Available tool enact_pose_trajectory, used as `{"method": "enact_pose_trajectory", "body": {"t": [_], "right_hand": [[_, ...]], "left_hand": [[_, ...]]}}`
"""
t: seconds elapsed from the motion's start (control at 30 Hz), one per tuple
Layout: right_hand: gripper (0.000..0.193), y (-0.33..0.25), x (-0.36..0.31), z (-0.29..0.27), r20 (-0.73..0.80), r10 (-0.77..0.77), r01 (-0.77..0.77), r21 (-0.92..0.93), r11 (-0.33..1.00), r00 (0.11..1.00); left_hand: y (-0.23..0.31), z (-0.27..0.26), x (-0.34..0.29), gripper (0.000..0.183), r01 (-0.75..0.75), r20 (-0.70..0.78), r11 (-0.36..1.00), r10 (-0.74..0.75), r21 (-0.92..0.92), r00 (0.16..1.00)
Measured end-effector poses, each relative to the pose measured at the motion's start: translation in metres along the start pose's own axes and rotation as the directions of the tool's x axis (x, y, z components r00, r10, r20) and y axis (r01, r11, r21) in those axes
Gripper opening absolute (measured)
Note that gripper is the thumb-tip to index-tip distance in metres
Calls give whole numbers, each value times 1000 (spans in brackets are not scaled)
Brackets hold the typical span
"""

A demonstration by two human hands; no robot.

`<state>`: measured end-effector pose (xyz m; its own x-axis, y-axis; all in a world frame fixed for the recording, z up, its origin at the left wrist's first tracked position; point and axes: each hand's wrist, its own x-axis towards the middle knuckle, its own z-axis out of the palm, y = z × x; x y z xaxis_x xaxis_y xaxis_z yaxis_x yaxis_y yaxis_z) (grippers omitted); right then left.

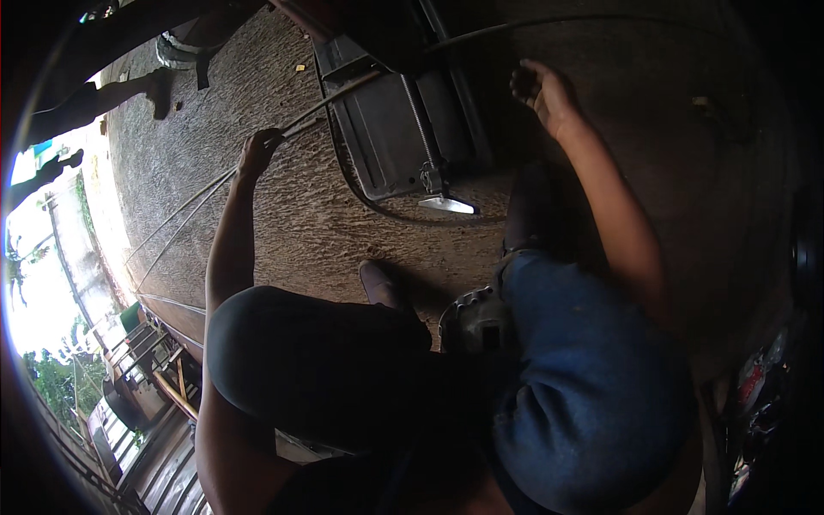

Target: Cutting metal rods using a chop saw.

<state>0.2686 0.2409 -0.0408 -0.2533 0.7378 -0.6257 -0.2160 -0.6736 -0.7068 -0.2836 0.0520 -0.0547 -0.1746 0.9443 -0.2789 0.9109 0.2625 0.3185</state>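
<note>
My left hand (257, 153) is closed around long thin metal rods (193, 199), which run from the lower left up to the machine. That machine (386, 137) looks like a cut-off saw on a dark metal base, with a threaded clamp screw (419, 116) and a shiny crank handle (448, 205). Its upper part is in deep shadow, so where the rods end cannot be made out. To the right of the base, my right hand (542, 93) is raised with fingers loosely bent and apart, nothing visible in it.
A black cable (369, 202) curves round the base over the rough brown floor (292, 232). My shoes (382, 283) stand close to the machine. Another person's leg and foot (154, 90) show at the upper left. Metal bars and clutter (163, 386) lie at the lower left.
</note>
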Motion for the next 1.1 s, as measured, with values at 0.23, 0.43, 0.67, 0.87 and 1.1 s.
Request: {"method": "enact_pose_trajectory", "body": {"t": [0.23, 0.43, 0.67, 0.87, 1.1], "right_hand": [[63, 14, 76, 68, -75, 18, -16, 27, 999, 997], [88, 31, 83, 84, -60, -72, 61, -165, 984, 996], [74, 55, 94, 107, -279, -374, 276, -333, 902, 884], [89, 53, 107, 109, -437, -315, 72, -487, 870, 843], [56, 66, 125, 99, -363, -471, -72, -846, 529, 804]], "left_hand": [[13, -2, 3, 26, -48, 16, 996, 47, 75, 999], [21, -2, -2, 25, 9, -16, 1000, -9, 1, 1000], [34, -4, -6, 26, 71, -31, 997, -71, -7, 997], [30, -5, -7, 26, 16, -46, 1000, -15, 25, 999], [17, -3, -2, 26, -39, 43, 996, 36, 77, 998]]}}
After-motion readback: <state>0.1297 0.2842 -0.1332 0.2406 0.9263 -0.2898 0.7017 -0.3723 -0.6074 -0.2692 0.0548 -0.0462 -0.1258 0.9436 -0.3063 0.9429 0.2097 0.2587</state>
